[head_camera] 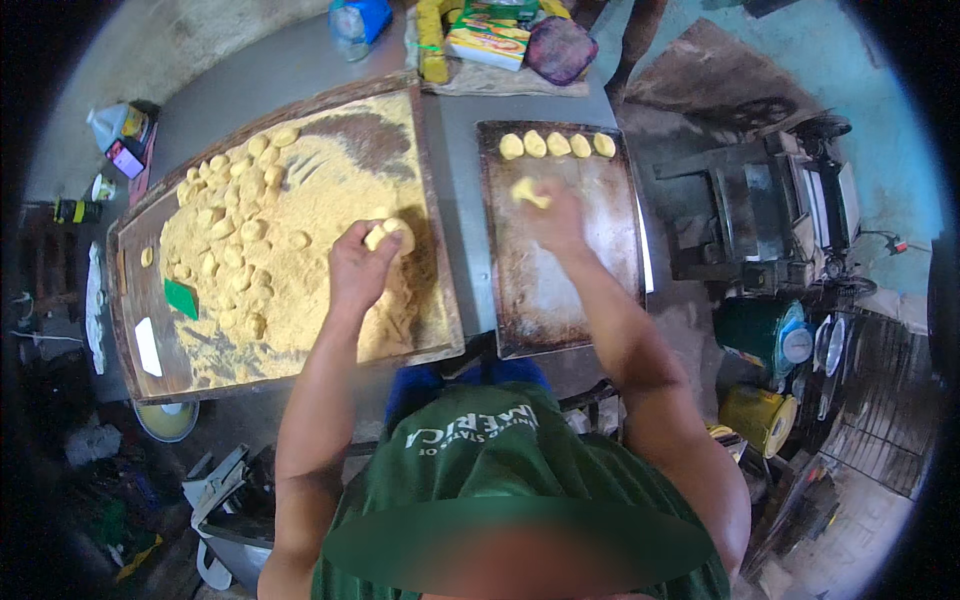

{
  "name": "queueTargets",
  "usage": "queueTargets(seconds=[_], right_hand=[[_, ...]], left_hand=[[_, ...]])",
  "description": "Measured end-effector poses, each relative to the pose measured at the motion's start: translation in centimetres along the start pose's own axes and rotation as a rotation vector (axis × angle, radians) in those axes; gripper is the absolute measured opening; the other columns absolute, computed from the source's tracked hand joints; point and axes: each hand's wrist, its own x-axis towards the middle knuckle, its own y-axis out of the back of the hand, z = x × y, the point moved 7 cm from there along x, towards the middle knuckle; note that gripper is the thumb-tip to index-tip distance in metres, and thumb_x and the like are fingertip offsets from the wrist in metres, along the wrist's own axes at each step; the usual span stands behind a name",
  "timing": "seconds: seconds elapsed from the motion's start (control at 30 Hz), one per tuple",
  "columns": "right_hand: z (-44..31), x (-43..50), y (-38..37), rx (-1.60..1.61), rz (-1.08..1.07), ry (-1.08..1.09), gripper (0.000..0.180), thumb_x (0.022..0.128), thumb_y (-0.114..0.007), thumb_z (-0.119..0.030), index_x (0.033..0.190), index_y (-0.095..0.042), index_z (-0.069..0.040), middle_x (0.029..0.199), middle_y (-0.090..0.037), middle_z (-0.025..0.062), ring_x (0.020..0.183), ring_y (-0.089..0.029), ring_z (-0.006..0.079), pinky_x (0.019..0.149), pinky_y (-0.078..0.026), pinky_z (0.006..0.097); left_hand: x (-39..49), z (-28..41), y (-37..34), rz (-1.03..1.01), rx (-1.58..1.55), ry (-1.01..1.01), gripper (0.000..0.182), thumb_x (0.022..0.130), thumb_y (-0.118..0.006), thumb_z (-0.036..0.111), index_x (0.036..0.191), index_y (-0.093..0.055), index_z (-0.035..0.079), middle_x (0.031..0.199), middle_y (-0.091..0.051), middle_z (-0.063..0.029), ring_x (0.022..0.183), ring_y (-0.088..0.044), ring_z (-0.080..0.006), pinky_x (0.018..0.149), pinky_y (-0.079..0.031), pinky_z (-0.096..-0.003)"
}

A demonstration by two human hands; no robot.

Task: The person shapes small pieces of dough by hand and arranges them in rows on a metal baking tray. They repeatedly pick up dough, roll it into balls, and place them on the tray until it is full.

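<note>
Pieces of pale dough are in both my hands. My left hand (361, 262) grips dough pieces (397, 234) above the right side of a wooden board (439, 247) spread with yellow crumbs (322, 202). Over the dark metal baking tray (555, 300), my right hand (556, 217) is blurred and has a dough piece (529, 193) at its fingertips. A row of several flattened dough pieces (558, 144) lies along the tray's far edge. Many more dough lumps (234, 225) are scattered over the crumbs on the board's left half.
A green scraper (181, 299) and a white scraper (148, 346) lie at the board's left. Beyond stand a plastic jug (112, 124), a phone (124, 159), a blue container (360, 26) and a product box (487, 41). A machine (780, 202) and buckets (757, 420) stand on the right.
</note>
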Motion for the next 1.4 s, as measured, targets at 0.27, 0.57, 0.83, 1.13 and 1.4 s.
queueTargets(seconds=[0.27,0.57,0.83,1.13,1.4], right_hand=[[16.3,0.2,8.8,-0.001,0.106,-0.050,0.031,0.083,-0.082,-0.018,0.101,-0.058,-0.008,0.092,-0.072,0.0189,0.092,-0.073,0.0366,0.082,-0.057,0.0429],[1.1,-1.4,0.4,0.444,-0.259,0.072,0.031,0.081,-0.083,-0.015,0.095,-0.057,-0.006,0.089,-0.069,0.0107,0.082,-0.065,0.0195,0.075,-0.054,0.0363],[-16.5,-2.5,-15.1,0.488,-0.604,-0.035,0.032,0.086,-0.080,-0.020,0.101,-0.058,-0.003,0.097,-0.065,0.0112,0.090,-0.063,0.0220,0.083,-0.051,0.0368],[-16.1,-1.6,-20.3,0.426,-0.510,-0.151,0.034,0.082,-0.081,-0.020,0.103,-0.062,-0.002,0.099,-0.069,0.0148,0.092,-0.067,0.0301,0.085,-0.052,0.0397],[-6.9,-0.6,-6.9,0.302,-0.131,0.175,0.032,0.083,-0.082,-0.021,0.103,-0.062,-0.005,0.096,-0.070,0.0153,0.092,-0.069,0.0307,0.084,-0.054,0.0405]], left_hand=[[2.9,-2.6,-4.4,-0.071,0.251,0.333,0.038,0.087,-0.073,0.022,0.117,-0.073,-0.001,0.079,-0.068,-0.0080,0.063,-0.059,-0.0130,0.059,-0.047,-0.0311],[0.4,-6.9,3.9,0.119,0.504,0.434,0.030,0.089,-0.077,0.021,0.113,-0.073,0.002,0.069,-0.060,0.0002,0.064,-0.053,-0.0068,0.058,-0.042,-0.0275],[-0.9,-7.4,4.5,0.058,0.710,0.400,0.043,0.089,-0.073,0.033,0.119,-0.073,0.004,0.103,-0.076,-0.0215,0.096,-0.074,-0.0320,0.088,-0.057,-0.0393],[-6.5,-10.0,15.4,-0.047,0.728,0.460,0.046,0.083,-0.071,0.038,0.120,-0.076,0.011,0.104,-0.076,-0.0194,0.095,-0.073,-0.0356,0.087,-0.057,-0.0436],[-4.8,-7.4,14.2,0.016,0.741,0.373,0.038,0.085,-0.075,0.029,0.111,-0.075,0.002,0.095,-0.076,-0.0190,0.088,-0.074,-0.0328,0.079,-0.057,-0.0428]])
